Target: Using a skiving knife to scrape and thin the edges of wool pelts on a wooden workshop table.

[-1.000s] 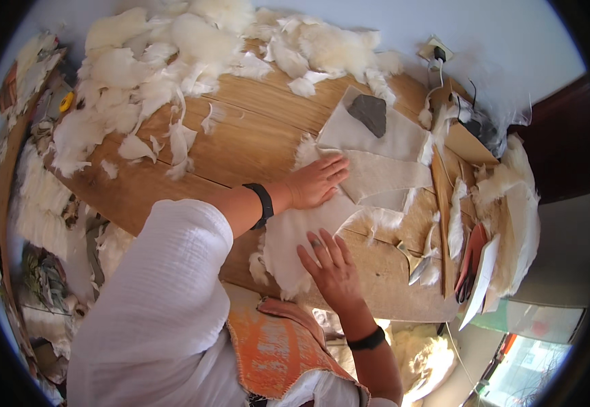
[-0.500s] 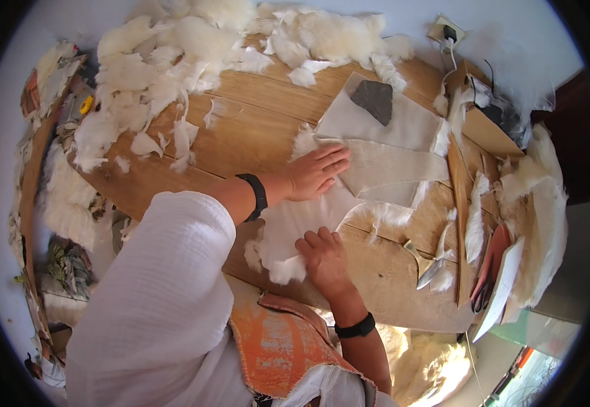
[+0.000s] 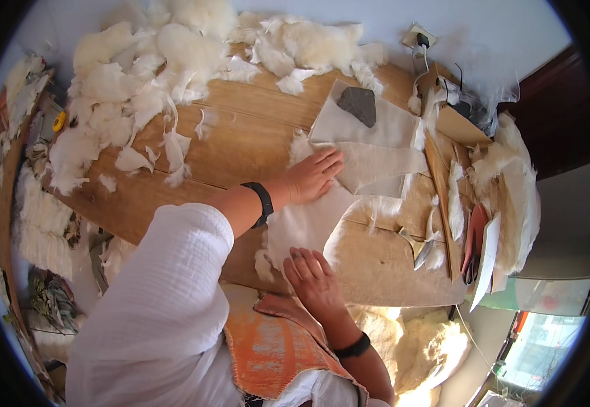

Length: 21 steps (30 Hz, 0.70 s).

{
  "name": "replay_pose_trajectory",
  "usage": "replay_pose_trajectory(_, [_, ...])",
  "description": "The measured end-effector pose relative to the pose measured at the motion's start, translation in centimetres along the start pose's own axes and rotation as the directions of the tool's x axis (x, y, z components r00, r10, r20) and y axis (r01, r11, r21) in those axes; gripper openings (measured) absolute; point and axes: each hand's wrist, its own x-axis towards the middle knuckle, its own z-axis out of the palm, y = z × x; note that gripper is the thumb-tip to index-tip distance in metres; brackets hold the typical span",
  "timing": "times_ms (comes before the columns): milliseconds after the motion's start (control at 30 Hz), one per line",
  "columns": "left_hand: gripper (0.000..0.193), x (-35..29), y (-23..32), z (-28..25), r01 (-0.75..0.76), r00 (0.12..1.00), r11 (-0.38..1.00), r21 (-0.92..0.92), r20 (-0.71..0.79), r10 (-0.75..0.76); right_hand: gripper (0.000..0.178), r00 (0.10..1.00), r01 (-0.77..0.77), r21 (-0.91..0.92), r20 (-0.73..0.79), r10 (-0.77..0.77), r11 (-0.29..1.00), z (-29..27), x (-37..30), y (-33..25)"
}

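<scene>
My left hand [image 3: 314,176] lies flat, fingers stretched out, on a pale piece of fur-edged hide [image 3: 312,220] spread on the wooden table. Its fingertips reach the edge of a beige pattern-like sheet [image 3: 379,163]. Fingers apart and holding nothing, my right hand [image 3: 315,281] is at the near edge of the hide; whether it touches the hide, I cannot tell. Beyond the beige sheet lies another pale flat piece [image 3: 329,122], weighed down by a dark grey stone [image 3: 358,106].
Fluffy white fur scraps [image 3: 125,81] heap along the table's far left. On the right are a brush [image 3: 411,241], a knife-like blade [image 3: 425,253], a wooden strip [image 3: 442,203], scissors [image 3: 470,268] and a cardboard box [image 3: 463,122]. An orange patterned cloth [image 3: 274,349] covers my lap.
My right hand has drawn back toward me, and its curled fingers have straightened and spread. My left hand stays flat on the hide. The whole view has shifted a little.
</scene>
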Motion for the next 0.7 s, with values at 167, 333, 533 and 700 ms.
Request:
replay_pose_trajectory(167, [0.050, 0.4, 0.1, -0.3, -0.008, 0.999, 1.000, 0.002, 0.042, 0.008, 0.016, 0.997, -0.057, 0.157, -0.042, 0.065, 0.986, 2.3, 1.3, 0.9])
replay_pose_trajectory(333, [0.050, 0.9, 0.3, -0.6, 0.005, 0.995, 1.000, -0.003, 0.101, -0.005, 0.010, 0.973, -0.162, 0.355, -0.099, 0.209, 0.921, 1.9, 0.1, 2.1])
replay_pose_trajectory(533, [0.046, 1.0, 0.3, -0.5, 0.004, 0.993, 0.999, 0.035, 0.121, -0.008, 0.013, 0.963, -0.193, 0.477, -0.074, 0.258, 0.857, 0.6, -2.3, 2.2])
replay_pose_trajectory(700, [0.044, 0.8, 0.1, -0.4, -0.015, 0.998, 1.000, 0.001, 0.064, 0.015, 0.011, 0.952, -0.280, 0.513, 0.038, 0.305, 0.811, -1.9, -7.1, -0.4])
